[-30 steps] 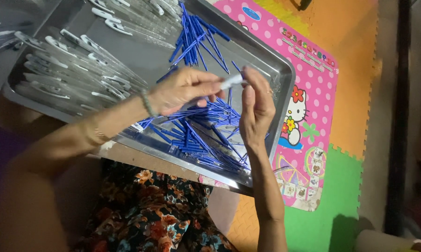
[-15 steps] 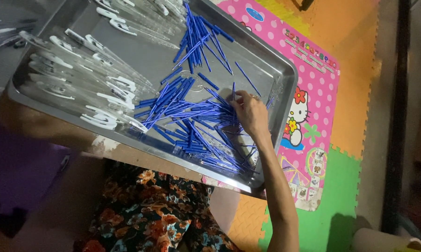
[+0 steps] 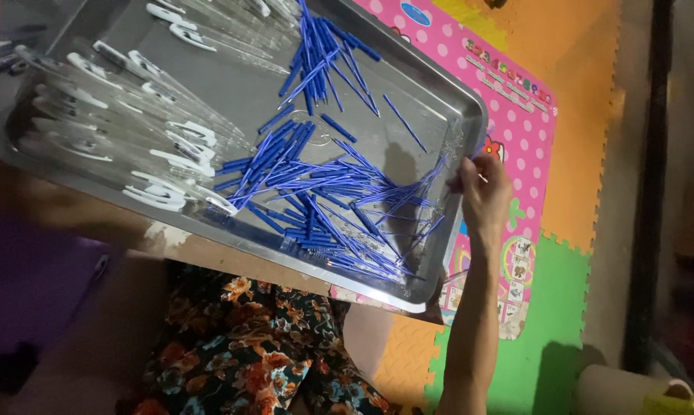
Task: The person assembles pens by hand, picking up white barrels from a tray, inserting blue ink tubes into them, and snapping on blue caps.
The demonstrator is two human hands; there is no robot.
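Gripping the right rim of the metal tray (image 3: 470, 115), the right hand (image 3: 484, 192) has its fingers curled over the edge. Inside the tray, blue sticks (image 3: 324, 200) lie heaped near that hand, and clear pen barrels (image 3: 131, 131) crowd the far left side. The left hand is out of view. Under the tray's right edge lies a pink mat (image 3: 516, 100).

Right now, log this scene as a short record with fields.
Right hand: right hand at the tray's right rim, touching its edge
Left hand: blurred forearm under the tray's left side; hand not clear
Tray: metal tray, tilted, on the person's lap
Centre and right of tray: blue refills in a loose heap
Left of tray: clear pen barrels with white clips
Underneath: pink play mat
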